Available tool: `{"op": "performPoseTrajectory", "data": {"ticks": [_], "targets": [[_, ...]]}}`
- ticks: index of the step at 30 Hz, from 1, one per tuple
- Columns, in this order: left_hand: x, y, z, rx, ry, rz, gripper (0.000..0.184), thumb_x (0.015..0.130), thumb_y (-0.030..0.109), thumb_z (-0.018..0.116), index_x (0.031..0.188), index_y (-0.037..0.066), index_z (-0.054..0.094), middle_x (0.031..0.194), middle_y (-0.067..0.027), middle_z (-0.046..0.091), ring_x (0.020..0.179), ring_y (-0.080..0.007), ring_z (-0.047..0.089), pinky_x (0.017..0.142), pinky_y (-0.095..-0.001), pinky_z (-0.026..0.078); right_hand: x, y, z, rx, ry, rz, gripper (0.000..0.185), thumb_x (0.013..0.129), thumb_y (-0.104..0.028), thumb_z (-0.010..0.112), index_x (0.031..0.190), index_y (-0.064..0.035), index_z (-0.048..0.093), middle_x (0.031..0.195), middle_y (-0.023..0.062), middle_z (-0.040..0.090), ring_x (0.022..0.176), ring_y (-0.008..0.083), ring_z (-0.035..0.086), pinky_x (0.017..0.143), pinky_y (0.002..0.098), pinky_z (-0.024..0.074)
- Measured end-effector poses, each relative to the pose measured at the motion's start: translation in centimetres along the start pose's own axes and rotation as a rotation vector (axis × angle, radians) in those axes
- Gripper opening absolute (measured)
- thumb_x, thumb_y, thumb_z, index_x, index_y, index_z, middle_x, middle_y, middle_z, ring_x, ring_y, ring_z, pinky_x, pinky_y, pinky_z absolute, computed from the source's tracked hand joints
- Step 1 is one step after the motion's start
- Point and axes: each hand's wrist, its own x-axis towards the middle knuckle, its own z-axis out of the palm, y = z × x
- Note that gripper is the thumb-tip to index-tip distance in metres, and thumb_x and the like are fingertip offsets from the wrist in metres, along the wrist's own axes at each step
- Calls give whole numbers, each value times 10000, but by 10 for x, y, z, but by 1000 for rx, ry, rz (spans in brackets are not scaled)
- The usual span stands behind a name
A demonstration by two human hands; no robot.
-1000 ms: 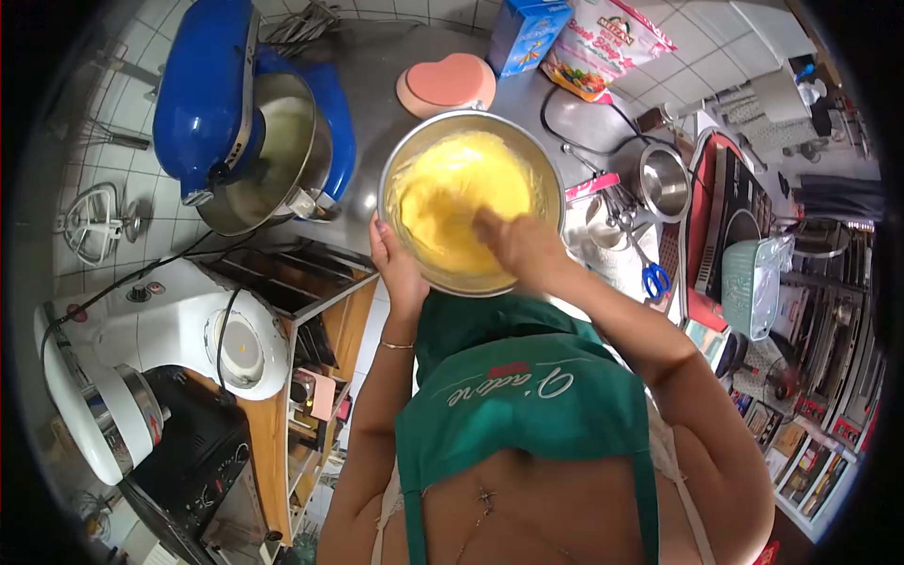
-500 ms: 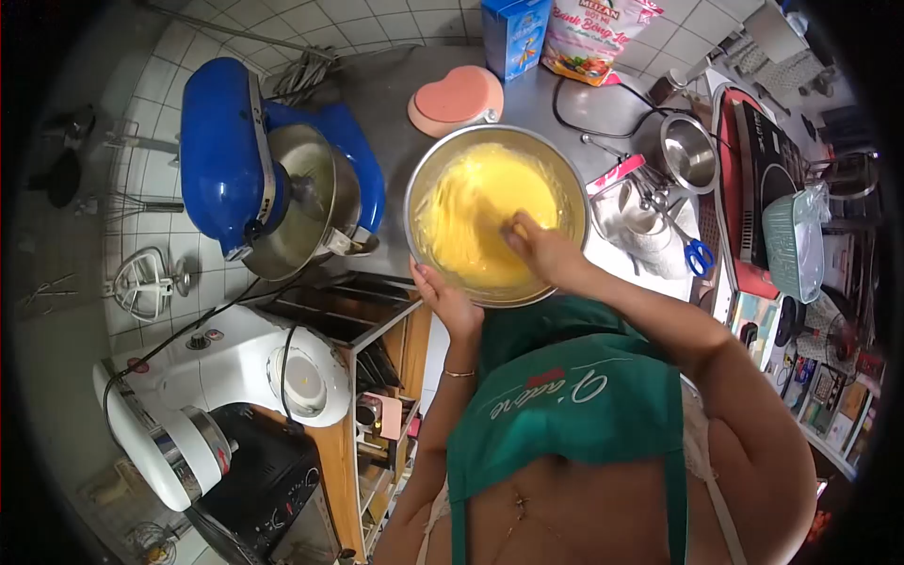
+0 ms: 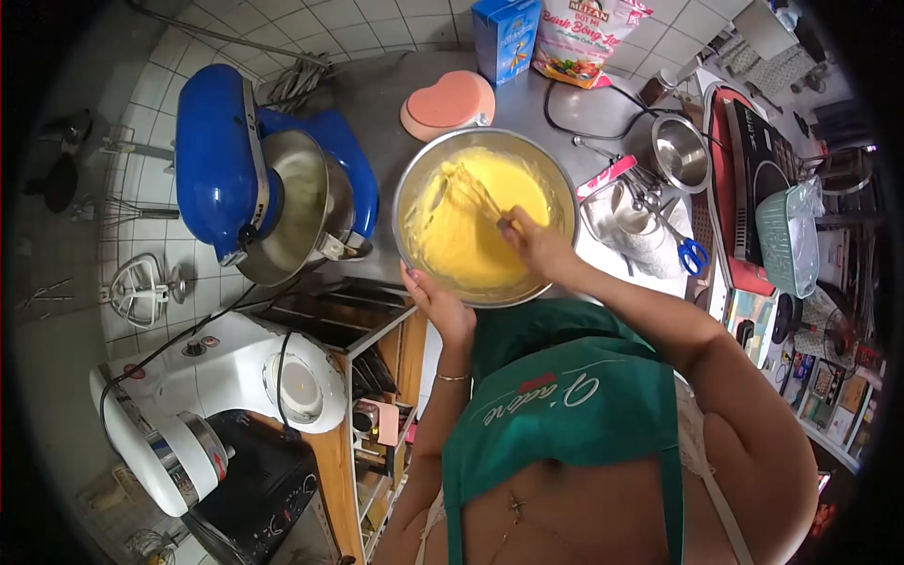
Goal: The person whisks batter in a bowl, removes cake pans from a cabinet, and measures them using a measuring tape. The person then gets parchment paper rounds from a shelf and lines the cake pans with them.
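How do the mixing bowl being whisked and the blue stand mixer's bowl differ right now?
The mixing bowl contains yellow batter; the mixer's bowl shows something paler.
The left hand steadies the mixing bowl; the mixer's bowl sits beneath the blue mixer.
The mixing bowl has a handheld whisk in it; the mixer's bowl doesn't.
Both look metallic.

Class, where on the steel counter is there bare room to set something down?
Bare counter shows between the blue mixer and pink heart-shaped item. A smaller patch lies between that item, the blue carton and the mixing bowl. Right of the bowl is crowded: steel cup, scissors.
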Motion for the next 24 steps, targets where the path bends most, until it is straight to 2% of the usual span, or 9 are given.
{"op": "performPoseTrajectory", "data": {"ticks": [2, 4, 6, 8, 10, 13, 16, 20, 24], "targets": [[0, -5, -1, 57, 42, 19, 438, 1031, 292, 293, 1407, 69, 269, 1394, -149, 375, 1242, -234, 404, 1044, -369, 338, -23, 19, 36, 20, -28, -298, 216, 950, -242, 487, 1133, -129, 473, 886, 190, 632, 717, 386, 632, 639, 488, 483], [3, -3, -5, 102, 45, 12, 439, 1031, 298, 285, 1401, 62, 268, 1383, -149, 388, 1232, -236, 420, 1037, -378, 351, -35, 6, 28, -67, 237, -636, 239, 945, -266, 475, 1158, -157, 479, 763, 177, 632, 643, 383, 626, 596, 500, 480], [2, -3, -11, 51, -5, 20, 438, 1032, 297, 278, 1400, 59, 265, 1379, -150, 394, 1231, -239, 426, 1037, -383, 356, -6, 9, -5, -178, 9, -363, 254, 938, -258, 478, 1175, -167, 480, 726, 169, 631, 663, 363, 637, 586, 485, 488], [4, 1, -8, -19, -34, 19, 424, 1032, 298, 278, 1384, 63, 285, 1365, -147, 408, 1216, -237, 443, 1022, -379, 376, 12, 20, -42, -667, 97, -192, 355, 921, -262, 476, 1275, -235, 474, 687, 134, 641, 614, 308, 646, 509, 430, 500], [5, 5, -5, -54, -11, 0, 416, 1032, 300, 278, 1376, 66, 295, 1357, -146, 416, 1208, -237, 452, 1013, -379, 388, -27, -5, -79, -890, -78, 6, 413, 900, -186, 470, 1306, -257, 489, 868, 159, 665, 777, 301, 677, 620, 407, 540], [6, 2, 2, -72, 3, -15, 408, 1031, 302, 283, 1369, 74, 304, 1352, -141, 426, 1202, -236, 461, 1009, -380, 395, -73, -16, -60, -909, -342, -173, 422, 894, -152, 420, 1297, -245, 504, 1040, 157, 640, 855, 290, 673, 680, 385, 553], [2, 9, 7, 14, -62, 10, 406, 1030, 300, 286, 1369, 77, 308, 1348, -140, 433, 1205, -239, 460, 1011, -383, 395, -14, -10, -41, -757, -255, -219, 370, 918, -320, 469, 1286, -275, 469, 867, 128, 678, 758, 357, 669, 654, 455, 547], [10, 3, -3, -59, -7, -9, 399, 1031, 294, 286, 1360, 72, 323, 1331, -139, 451, 1185, -239, 481, 1004, -374, 404, -57, -7, -45, -984, -100, -178, 387, 922, -258, 441, 1305, -220, 471, 717, 74, 670, 636, 276, 680, 497, 383, 529], [8, 7, 0, -53, -125, -9, 396, 1031, 292, 282, 1361, 77, 320, 1323, -137, 461, 1176, -241, 490, 1001, -375, 408, -14, -14, -43, -980, -247, -325, 404, 899, -220, 445, 1302, -201, 475, 716, 110, 662, 659, 259, 682, 517, 369, 537]]}}
